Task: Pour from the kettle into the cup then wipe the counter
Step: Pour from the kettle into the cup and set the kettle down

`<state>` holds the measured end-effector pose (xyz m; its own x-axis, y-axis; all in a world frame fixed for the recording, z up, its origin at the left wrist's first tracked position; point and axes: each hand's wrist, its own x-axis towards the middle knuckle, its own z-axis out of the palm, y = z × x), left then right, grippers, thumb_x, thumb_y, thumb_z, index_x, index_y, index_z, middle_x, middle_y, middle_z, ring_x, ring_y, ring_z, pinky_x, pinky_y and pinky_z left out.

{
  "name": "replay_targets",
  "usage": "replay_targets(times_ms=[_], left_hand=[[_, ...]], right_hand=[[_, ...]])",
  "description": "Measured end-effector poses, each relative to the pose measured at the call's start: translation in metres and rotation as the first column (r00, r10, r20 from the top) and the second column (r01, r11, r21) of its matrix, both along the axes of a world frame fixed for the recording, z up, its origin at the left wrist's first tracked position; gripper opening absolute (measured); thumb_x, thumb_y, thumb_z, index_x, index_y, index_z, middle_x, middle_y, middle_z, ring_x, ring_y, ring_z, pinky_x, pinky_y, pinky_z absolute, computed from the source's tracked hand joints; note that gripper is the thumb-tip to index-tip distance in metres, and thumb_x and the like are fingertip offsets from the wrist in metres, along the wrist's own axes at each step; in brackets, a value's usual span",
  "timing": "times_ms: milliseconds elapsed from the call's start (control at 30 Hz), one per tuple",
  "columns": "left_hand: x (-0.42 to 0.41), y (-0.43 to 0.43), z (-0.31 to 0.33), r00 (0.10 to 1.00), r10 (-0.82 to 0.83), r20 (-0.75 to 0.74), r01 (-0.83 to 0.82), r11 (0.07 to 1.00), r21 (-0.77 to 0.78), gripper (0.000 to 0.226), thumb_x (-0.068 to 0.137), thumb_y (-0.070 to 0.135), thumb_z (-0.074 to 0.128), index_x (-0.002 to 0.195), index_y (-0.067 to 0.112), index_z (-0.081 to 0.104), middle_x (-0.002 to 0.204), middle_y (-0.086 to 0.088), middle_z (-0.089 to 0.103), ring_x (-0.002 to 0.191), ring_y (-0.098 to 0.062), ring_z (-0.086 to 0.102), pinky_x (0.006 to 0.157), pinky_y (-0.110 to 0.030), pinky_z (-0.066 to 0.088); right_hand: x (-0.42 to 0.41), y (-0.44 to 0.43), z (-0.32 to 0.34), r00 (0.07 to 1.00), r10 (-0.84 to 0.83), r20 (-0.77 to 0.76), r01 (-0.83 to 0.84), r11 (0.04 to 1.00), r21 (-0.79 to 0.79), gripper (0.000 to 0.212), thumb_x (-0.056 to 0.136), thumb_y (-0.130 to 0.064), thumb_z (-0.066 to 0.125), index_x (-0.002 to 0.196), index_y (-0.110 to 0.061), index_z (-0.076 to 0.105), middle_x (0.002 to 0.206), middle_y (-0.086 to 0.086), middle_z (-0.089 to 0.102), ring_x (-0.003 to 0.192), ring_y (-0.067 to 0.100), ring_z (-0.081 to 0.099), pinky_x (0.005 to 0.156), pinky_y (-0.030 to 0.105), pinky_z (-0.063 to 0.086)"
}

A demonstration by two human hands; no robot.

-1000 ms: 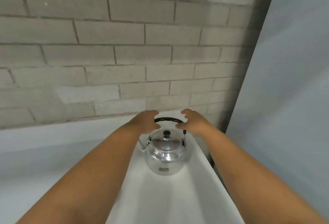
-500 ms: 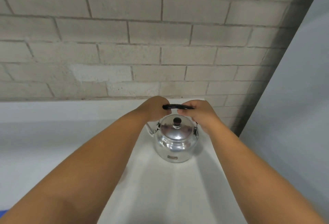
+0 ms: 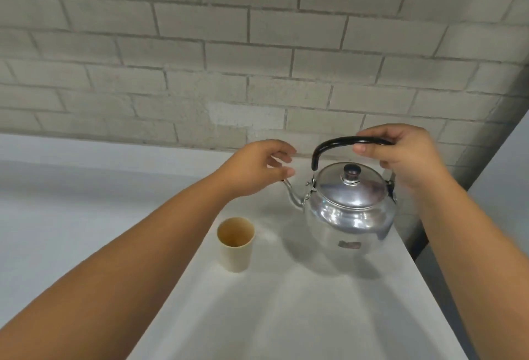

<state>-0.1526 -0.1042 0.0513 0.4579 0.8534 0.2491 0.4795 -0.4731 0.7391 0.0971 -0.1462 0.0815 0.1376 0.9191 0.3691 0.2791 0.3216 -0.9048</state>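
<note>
A shiny steel kettle (image 3: 350, 216) with a black arched handle and a black lid knob stands on the white counter (image 3: 300, 316), spout to the left. My right hand (image 3: 400, 156) grips the right part of the handle from above. My left hand (image 3: 257, 170) hovers just left of the kettle, over the spout tip, fingers loosely curled and holding nothing. A small beige cup (image 3: 235, 243) stands upright on the counter, left of and nearer than the kettle; its inside looks dry.
A grey brick wall (image 3: 257, 59) rises right behind the counter. The counter's right edge runs close beside the kettle, with a dark gap and a pale panel (image 3: 503, 188) beyond it. No cloth is in view.
My left hand has let go of the kettle handle and moved left. The right hand still holds the handle. The view shifted, and the cup has come into sight.
</note>
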Motion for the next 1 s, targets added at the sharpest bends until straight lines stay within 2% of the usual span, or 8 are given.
replay_targets(times_ms=[167, 267, 367, 500, 633, 767, 867, 1000], left_hand=[[-0.069, -0.017, -0.059, 0.987, 0.15, 0.051, -0.14, 0.976, -0.164, 0.05, 0.069, 0.036, 0.078, 0.115, 0.032, 0.059, 0.118, 0.012, 0.059, 0.113, -0.008, 0.053, 0.093, -0.028, 0.045], [-0.089, -0.025, -0.092, 0.991, 0.121, 0.063, -0.101, 0.963, -0.249, 0.078, 0.058, 0.041, 0.084, 0.127, 0.036, 0.049, 0.134, 0.013, 0.048, 0.122, -0.008, 0.044, 0.1, -0.027, 0.037], [-0.094, -0.033, -0.116, 0.996, 0.078, 0.049, -0.06, 0.95, -0.305, 0.102, 0.048, 0.045, 0.088, 0.135, 0.041, 0.035, 0.141, 0.015, 0.038, 0.117, -0.004, 0.036, 0.096, -0.026, 0.031], [-0.086, -0.034, -0.139, 0.997, 0.066, 0.041, -0.05, 0.947, -0.317, 0.12, 0.044, 0.045, 0.089, 0.144, 0.033, 0.023, 0.15, 0.007, 0.028, 0.134, -0.011, 0.03, 0.105, -0.026, 0.025], [-0.08, -0.03, -0.151, 0.986, 0.141, 0.09, -0.108, 0.947, -0.304, 0.117, 0.049, 0.04, 0.089, 0.144, 0.029, 0.022, 0.149, 0.004, 0.029, 0.134, -0.014, 0.031, 0.102, -0.024, 0.025], [-0.079, -0.026, -0.157, 0.975, 0.193, 0.106, -0.156, 0.945, -0.288, 0.102, 0.053, 0.037, 0.088, 0.139, 0.024, 0.035, 0.143, 0.002, 0.039, 0.128, -0.016, 0.04, 0.099, -0.025, 0.032], [-0.079, -0.024, -0.159, 0.976, 0.195, 0.099, -0.163, 0.95, -0.266, 0.098, 0.053, 0.037, 0.088, 0.137, 0.024, 0.039, 0.139, 0.001, 0.044, 0.125, -0.018, 0.043, 0.098, -0.026, 0.034], [-0.08, -0.022, -0.16, 0.977, 0.186, 0.101, -0.155, 0.955, -0.254, 0.097, 0.051, 0.037, 0.088, 0.134, 0.024, 0.04, 0.134, 0.003, 0.048, 0.12, -0.017, 0.046, 0.092, -0.024, 0.034]], right_hand=[[-0.032, -0.022, 0.002, 0.995, 0.001, 0.099, 0.002, 1.0, -0.025, 0.03, 0.06, -0.006, 0.08, 0.088, -0.014, 0.072, 0.062, -0.016, 0.071, 0.054, -0.009, 0.061, 0.047, 0.002, 0.041], [-0.047, -0.031, -0.002, 0.987, -0.001, 0.163, 0.011, 0.998, -0.063, 0.031, 0.05, -0.022, 0.082, 0.079, -0.024, 0.073, 0.062, -0.02, 0.071, 0.055, -0.008, 0.062, 0.047, 0.003, 0.042], [-0.061, -0.034, -0.008, 0.976, -0.013, 0.216, 0.033, 0.995, -0.089, 0.03, 0.045, -0.029, 0.083, 0.074, -0.028, 0.074, 0.067, -0.015, 0.073, 0.06, -0.004, 0.064, 0.054, 0.007, 0.049], [-0.08, -0.038, -0.011, 0.962, -0.026, 0.27, 0.052, 0.995, -0.09, 0.028, 0.044, -0.031, 0.083, 0.071, -0.03, 0.074, 0.068, -0.016, 0.074, 0.062, -0.003, 0.066, 0.058, 0.007, 0.05], [-0.095, -0.043, -0.011, 0.943, -0.036, 0.332, 0.067, 0.994, -0.084, 0.028, 0.044, -0.035, 0.083, 0.07, -0.033, 0.074, 0.069, -0.017, 0.073, 0.063, -0.003, 0.066, 0.058, 0.006, 0.049], [-0.105, -0.042, -0.012, 0.914, -0.075, 0.398, 0.116, 0.99, -0.08, 0.027, 0.051, -0.029, 0.087, 0.074, -0.031, 0.075, 0.073, -0.012, 0.074, 0.068, 0.001, 0.067, 0.068, 0.014, 0.052], [-0.112, -0.043, -0.012, 0.898, -0.082, 0.432, 0.132, 0.988, -0.085, 0.025, 0.053, -0.028, 0.087, 0.075, -0.031, 0.074, 0.072, -0.016, 0.073, 0.063, -0.004, 0.064, 0.058, 0.004, 0.047], [-0.119, -0.041, -0.01, 0.861, -0.097, 0.499, 0.16, 0.983, -0.085, 0.023, 0.055, -0.03, 0.087, 0.073, -0.032, 0.074, 0.066, -0.023, 0.07, 0.057, -0.009, 0.06, 0.052, 0.0, 0.04]])
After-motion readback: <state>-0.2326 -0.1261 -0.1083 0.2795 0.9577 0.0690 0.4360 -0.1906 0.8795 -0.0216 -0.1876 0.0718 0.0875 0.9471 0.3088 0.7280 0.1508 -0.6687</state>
